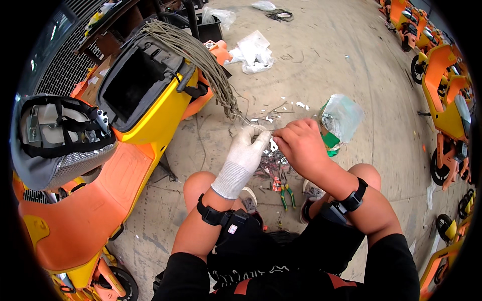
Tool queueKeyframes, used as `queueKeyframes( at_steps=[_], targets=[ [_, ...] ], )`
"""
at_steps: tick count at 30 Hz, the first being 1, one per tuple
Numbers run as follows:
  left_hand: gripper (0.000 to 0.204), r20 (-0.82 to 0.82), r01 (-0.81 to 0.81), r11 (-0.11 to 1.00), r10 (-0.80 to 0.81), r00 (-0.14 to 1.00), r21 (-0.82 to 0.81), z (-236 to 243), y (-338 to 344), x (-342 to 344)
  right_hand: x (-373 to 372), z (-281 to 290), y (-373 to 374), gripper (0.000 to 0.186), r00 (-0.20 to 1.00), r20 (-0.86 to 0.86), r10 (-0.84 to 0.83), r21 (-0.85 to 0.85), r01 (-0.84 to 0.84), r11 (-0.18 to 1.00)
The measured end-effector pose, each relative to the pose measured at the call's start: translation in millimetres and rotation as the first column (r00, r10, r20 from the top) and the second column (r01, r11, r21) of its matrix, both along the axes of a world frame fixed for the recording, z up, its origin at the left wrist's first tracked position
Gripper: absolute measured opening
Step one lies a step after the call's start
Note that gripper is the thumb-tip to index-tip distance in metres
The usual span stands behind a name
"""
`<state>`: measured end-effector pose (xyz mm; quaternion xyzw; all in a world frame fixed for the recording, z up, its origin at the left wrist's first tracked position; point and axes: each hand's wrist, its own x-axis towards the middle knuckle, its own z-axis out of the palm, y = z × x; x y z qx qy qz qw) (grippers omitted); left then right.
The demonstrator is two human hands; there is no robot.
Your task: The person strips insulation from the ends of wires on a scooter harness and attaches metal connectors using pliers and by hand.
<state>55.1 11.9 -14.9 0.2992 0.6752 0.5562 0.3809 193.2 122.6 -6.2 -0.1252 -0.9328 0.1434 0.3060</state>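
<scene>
My left hand (242,155), in a white knitted glove, is closed with thumb and forefinger pinched on a thin wire (246,121). That wire runs up to a thick bundle of grey-brown wires (201,60) draped over the yellow scooter body (165,118). My bare right hand (305,148) is closed in a pinch close beside the left fingertips; what it holds is too small to make out. Below my hands, green-handled pliers (286,191) lie on the floor by a pile of dark wire scraps and small parts (269,163).
The scooter, with its orange footboard (118,178) and grey seat (75,165), stands close on my left. A clear plastic bag (346,118) lies ahead to the right, a white bag (253,52) farther off. Several orange-yellow scooters (442,95) line the right side.
</scene>
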Motion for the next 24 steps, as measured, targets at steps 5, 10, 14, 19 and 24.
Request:
queueKeyframes(
  at_steps=[5, 10, 14, 19, 24],
  targets=[
    [0.012, -0.024, 0.031, 0.998, -0.03, 0.999, 0.059, -4, -4, -4, 0, 11, -4, 0.018, 0.983, 0.126, 0.135, -0.753, 0.006, 0.658],
    [0.002, -0.091, 0.111, 0.965, -0.092, 0.992, 0.239, -2, -3, -1, 1, 11, 6, 0.021, 0.965, -0.127, 0.229, -0.944, -0.046, -0.326],
    [0.001, -0.066, 0.156, 0.871, -0.142, 0.988, 0.467, -6, -1, -1, 2, 5, 12, 0.024, 0.913, -0.304, 0.273, -0.768, -0.065, -0.637],
    [0.01, 0.002, 0.016, 0.967, -0.017, 1.0, 0.253, 2, -3, -1, 0, 19, 6, 0.028, 0.965, -0.028, 0.261, -0.99, 0.01, -0.143],
    [0.02, 0.006, -0.088, 0.991, 0.088, 0.996, 0.104, -4, -2, -8, 2, 19, -3, 0.026, 0.999, 0.047, 0.005, -0.397, 0.014, 0.918]
  ],
)
